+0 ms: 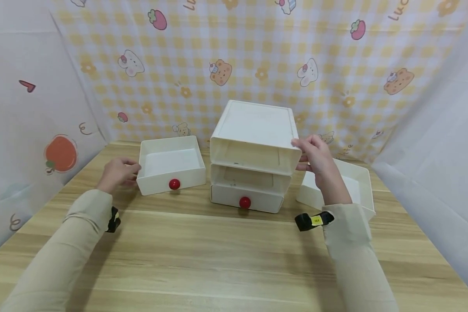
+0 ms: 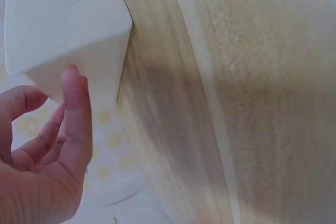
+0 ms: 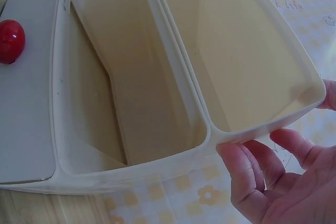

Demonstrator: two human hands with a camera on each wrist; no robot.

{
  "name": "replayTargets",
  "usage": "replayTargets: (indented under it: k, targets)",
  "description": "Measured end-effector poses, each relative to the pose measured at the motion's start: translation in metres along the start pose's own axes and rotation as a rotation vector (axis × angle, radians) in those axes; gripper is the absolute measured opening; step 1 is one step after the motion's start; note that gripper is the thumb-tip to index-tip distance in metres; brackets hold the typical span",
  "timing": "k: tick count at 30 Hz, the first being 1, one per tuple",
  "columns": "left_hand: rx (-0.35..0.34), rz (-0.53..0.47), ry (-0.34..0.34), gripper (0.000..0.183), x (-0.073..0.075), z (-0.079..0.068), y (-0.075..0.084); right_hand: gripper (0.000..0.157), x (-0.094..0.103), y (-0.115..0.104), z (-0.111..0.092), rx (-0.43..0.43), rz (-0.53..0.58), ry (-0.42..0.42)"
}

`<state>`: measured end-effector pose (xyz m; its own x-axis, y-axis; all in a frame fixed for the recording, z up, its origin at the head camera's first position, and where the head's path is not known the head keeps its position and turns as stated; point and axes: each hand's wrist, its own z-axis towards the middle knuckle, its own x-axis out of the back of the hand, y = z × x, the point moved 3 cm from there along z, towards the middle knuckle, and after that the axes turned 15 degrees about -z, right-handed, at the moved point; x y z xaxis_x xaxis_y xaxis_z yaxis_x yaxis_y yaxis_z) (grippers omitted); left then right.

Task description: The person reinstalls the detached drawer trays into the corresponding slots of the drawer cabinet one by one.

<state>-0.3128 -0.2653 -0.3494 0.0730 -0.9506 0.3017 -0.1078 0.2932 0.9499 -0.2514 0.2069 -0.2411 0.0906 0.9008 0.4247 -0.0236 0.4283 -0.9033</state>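
Observation:
A white three-tier drawer cabinet (image 1: 257,123) stands on the wooden table, its upper two slots without drawers and its bottom drawer (image 1: 226,196) in place with a red knob (image 1: 245,202). My right hand (image 1: 319,162) touches the cabinet's upper right corner, one digit on top and other fingertips along the side wall (image 3: 157,170). To the cabinet's left lies a loose white drawer (image 1: 191,177), its red knob (image 1: 174,184) facing me. My left hand (image 1: 118,173) is at that drawer's left side, fingertips (image 2: 71,77) right at its wall, fingers loosely bent.
Another loose white drawer (image 1: 364,182) sits on the right, partly hidden behind my right forearm. The wooden table (image 1: 218,260) stretches in front of the cabinet. A yellow checked curtain (image 1: 257,52) hangs close behind, with white cloth (image 1: 19,112) at the sides.

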Motion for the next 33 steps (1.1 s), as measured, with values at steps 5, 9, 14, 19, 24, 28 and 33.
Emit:
replayTargets:
  k: [5,9,14,19,24,28,33]
  targets:
    - [0.002,0.04,0.0,0.043,-0.003,0.003,0.002,0.025,0.0,0.0,0.0,0.0,0.003,0.002]
    - [-0.029,0.086,-0.007,0.037,-0.003,0.005,0.003,0.025,0.0,0.0,0.0,-0.007,-0.007,0.011]
    - [-0.083,0.175,-0.011,0.03,-0.003,0.005,0.004,0.026,-0.002,0.0,0.001,-0.013,-0.011,0.016]
    - [-0.126,0.244,0.007,0.028,-0.003,0.004,0.005,0.027,-0.004,0.0,0.002,-0.013,-0.01,0.016]
    - [-0.144,0.248,0.027,0.025,-0.003,0.003,0.003,0.026,-0.004,0.001,0.002,-0.017,-0.013,0.019]
    - [-0.163,0.25,0.036,0.024,-0.001,-0.001,0.004,0.025,-0.003,0.002,0.002,-0.016,-0.022,0.021]
    - [-0.191,0.287,0.036,0.024,0.002,-0.009,0.007,0.025,-0.002,0.003,0.001,-0.004,-0.018,0.023]
